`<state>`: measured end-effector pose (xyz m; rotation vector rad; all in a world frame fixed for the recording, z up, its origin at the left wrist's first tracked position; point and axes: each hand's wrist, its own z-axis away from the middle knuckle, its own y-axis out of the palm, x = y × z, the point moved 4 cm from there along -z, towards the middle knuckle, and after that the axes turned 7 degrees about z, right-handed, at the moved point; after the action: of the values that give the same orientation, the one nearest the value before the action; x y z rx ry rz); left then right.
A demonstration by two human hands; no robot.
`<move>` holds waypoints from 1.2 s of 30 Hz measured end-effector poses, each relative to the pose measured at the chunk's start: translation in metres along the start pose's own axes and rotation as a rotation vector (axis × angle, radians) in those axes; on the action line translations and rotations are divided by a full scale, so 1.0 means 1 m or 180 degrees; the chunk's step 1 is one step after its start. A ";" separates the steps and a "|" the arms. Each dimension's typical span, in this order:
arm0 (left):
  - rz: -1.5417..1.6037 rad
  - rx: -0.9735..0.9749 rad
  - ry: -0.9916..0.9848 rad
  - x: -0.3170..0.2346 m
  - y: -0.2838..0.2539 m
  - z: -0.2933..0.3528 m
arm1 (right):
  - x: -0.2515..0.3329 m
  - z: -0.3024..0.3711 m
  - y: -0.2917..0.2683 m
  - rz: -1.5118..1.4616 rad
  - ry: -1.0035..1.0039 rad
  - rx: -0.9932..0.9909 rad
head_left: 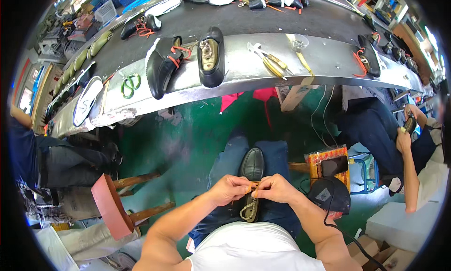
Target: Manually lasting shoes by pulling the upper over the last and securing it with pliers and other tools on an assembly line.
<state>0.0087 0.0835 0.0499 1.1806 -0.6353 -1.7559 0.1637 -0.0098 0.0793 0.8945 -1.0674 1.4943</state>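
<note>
A black leather shoe [252,165] lies on my lap between my thighs, its toe pointing away from me. Over the shoe's opening, my left hand [229,188] and my right hand [277,188] are close together, both closed in a pinch. Between the fingertips runs a short stretch of orange lace [254,182], which both hands seem to grip. Nearer to me, the shoe's heel end shows a tan insole [252,210] and a pale looped cord [244,212]. My fingers cover the middle of the shoe.
Ahead, a metal-edged bench [235,52] carries black shoes [211,57], green-handled scissors [130,86], yellow-handled pliers [270,62] and a clear cup [297,42]. A reddish stool [112,207] stands left. At right are a dark phone [334,165], a cable [350,235] and a seated co-worker [376,130].
</note>
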 end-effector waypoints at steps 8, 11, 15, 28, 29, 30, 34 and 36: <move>-0.2510 -0.0303 0.1906 -0.013 0.024 -0.003 | -0.002 -0.003 -0.004 0.0159 0.0377 0.0273; -0.3549 -0.0481 0.2149 -0.027 0.039 0.002 | 0.011 -0.004 -0.008 0.0653 0.0341 0.0306; -0.4119 -0.0448 0.2151 -0.033 0.047 0.003 | 0.026 0.000 -0.005 0.1499 -0.0107 0.0049; -0.3379 -0.1539 0.0770 0.011 0.011 0.030 | -0.006 0.060 0.043 0.1391 0.0504 -0.0441; -0.3258 -0.1573 0.0902 0.025 -0.002 0.026 | -0.001 0.060 0.054 0.1486 0.0502 -0.0555; -0.3285 -0.1537 0.0899 0.028 0.004 0.023 | 0.003 0.058 0.064 0.1573 0.0517 -0.0686; -0.3790 -0.1638 0.1061 0.021 0.009 0.024 | -0.050 0.035 0.058 0.0176 0.0445 -0.1256; -0.2659 -0.1131 0.0724 0.000 0.025 0.036 | -0.054 0.041 0.045 -0.1776 0.0556 -0.0812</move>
<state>-0.0139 0.0692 0.0845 1.4626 0.3690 -2.2238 0.1286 -0.0680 0.0348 0.7812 -0.7732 0.9290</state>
